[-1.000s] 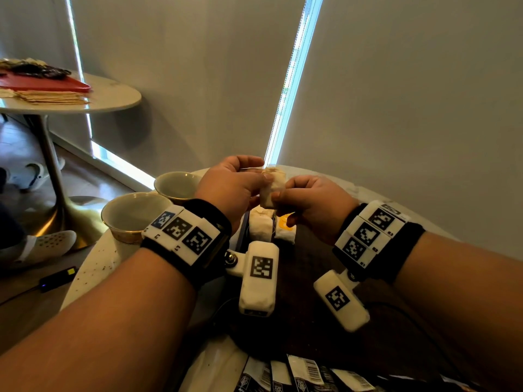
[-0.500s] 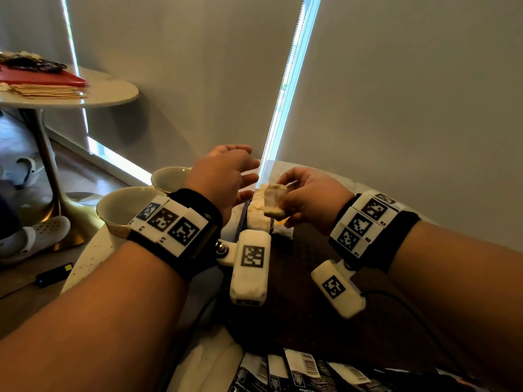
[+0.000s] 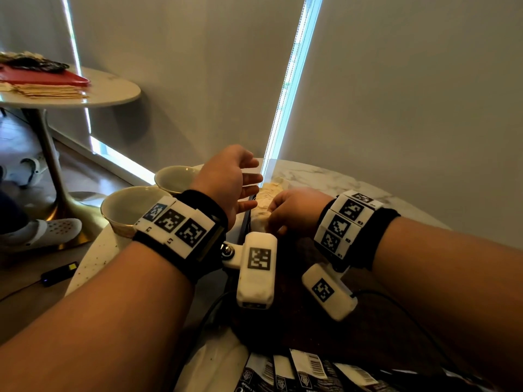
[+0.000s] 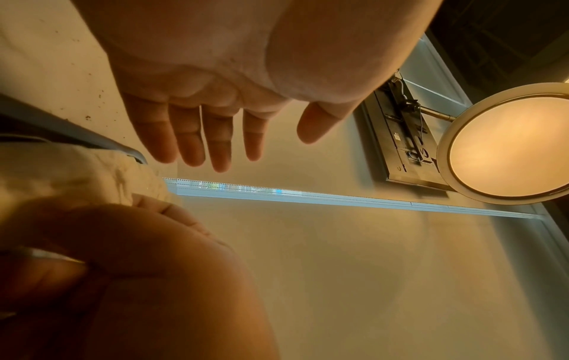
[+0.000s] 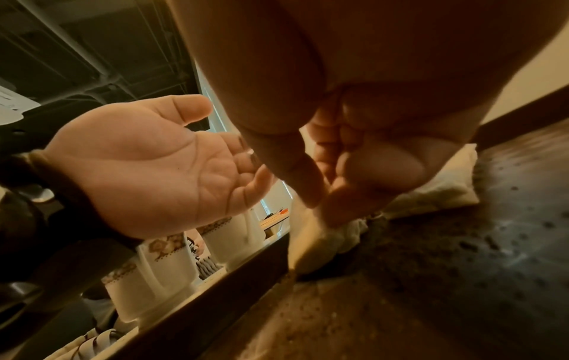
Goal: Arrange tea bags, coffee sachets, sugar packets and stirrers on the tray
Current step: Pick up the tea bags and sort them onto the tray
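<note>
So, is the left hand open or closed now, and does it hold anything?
Open and empty: the left hand shows straight, spread fingers and a bare palm, beside the right hand.

Walls: grey roller blinds (image 3: 410, 89), daylight showing in narrow strips (image 3: 288, 89) between and beneath them.
Floor: wood (image 3: 25, 281), with a small dark device (image 3: 58, 274) lying on it.
Furniture: round marble side table (image 3: 113, 90) on a brass pedestal base (image 3: 70, 219).
Ceiling: round lit lamp (image 4: 508, 143).

Counting what's in front of me

Two cups (image 3: 133, 207) beside my tray (image 5: 431, 280), which carries a clump of pale tea bags (image 3: 268, 190), number unclear; at least five dark coffee sachets (image 3: 305, 372) nearest me.
</note>
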A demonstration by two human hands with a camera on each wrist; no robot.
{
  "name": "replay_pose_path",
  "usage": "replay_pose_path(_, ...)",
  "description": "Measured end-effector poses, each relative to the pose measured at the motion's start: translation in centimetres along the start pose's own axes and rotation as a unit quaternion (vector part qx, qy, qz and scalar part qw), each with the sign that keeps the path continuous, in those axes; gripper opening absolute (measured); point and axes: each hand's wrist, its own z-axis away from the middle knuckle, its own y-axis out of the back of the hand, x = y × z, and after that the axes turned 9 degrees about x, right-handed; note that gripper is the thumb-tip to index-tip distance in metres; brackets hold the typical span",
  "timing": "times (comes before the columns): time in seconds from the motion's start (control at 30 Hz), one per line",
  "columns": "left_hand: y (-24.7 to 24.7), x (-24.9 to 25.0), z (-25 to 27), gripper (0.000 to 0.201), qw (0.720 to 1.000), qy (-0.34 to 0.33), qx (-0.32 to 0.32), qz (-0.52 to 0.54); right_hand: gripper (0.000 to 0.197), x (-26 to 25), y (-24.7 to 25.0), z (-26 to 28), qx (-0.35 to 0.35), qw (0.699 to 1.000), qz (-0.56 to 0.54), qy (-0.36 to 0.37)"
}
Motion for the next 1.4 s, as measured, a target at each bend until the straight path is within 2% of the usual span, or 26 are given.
replay_pose_path(0.17,-0.1,0.0,0.0,0.033,0.999,0.03,-0.004,-0.026,0.015,0.5,0.3,0.1,0.013,0.999,-0.045,-0.022)
replay_pose_path(0.3,-0.2,-0.2,-0.1,0.035,0.998,0.049,-0.009,-0.044,0.013,1.1,1.0,0.5,0.049,0.993,-0.106,-0.027)
replay_pose_path(0.37,-0.2,-0.3,-0.2,0.035,0.997,0.056,-0.014,-0.049,0.008,1.3,1.2,0.9,0.019,0.988,-0.149,-0.025)
replay_pose_path(0.43,-0.3,-0.3,-0.2,0.035,0.996,0.06,-0.018,-0.057,0.007,1.3,1.1,1.5,-0.056,0.978,-0.196,-0.036)
replay_pose_path(0.5,-0.4,-0.4,-0.2,0.035,0.996,0.064,-0.018,-0.064,0.011,1.3,0.8,1.9,-0.104,0.975,-0.193,-0.036)
replay_pose_path(0.77,-0.4,-0.6,-0.5,0.035,0.996,0.062,-0.018,-0.068,0.023,0.9,-0.1,1.4,-0.104,0.968,-0.222,-0.057)
replay_pose_path(0.97,-0.4,-0.6,-0.6,0.034,0.996,0.06,-0.016,-0.065,0.02,1.2,-0.1,1.0,-0.08,0.965,-0.24,-0.07)
replay_pose_path(1.07,-0.4,-0.5,-0.4,0.033,0.996,0.062,-0.015,-0.068,0.019,1.2,0.4,1.1,-0.09,0.959,-0.256,-0.082)
replay_pose_path(1.13,-0.4,-0.4,-0.4,0.032,0.996,0.061,-0.016,-0.069,0.019,1.1,1.0,1.0,-0.069,0.959,-0.258,-0.094)
replay_pose_path(1.3,-0.3,-0.2,-0.5,0.033,0.995,0.066,-0.009,-0.073,0.024,1.3,3.2,-1.9,0.091,0.959,-0.249,-0.098)
replay_pose_path(1.4,-0.4,-0.2,-0.4,0.034,0.994,0.078,-0.014,-0.075,0.017,1.0,3.4,-3.0,0.086,0.969,-0.214,-0.084)
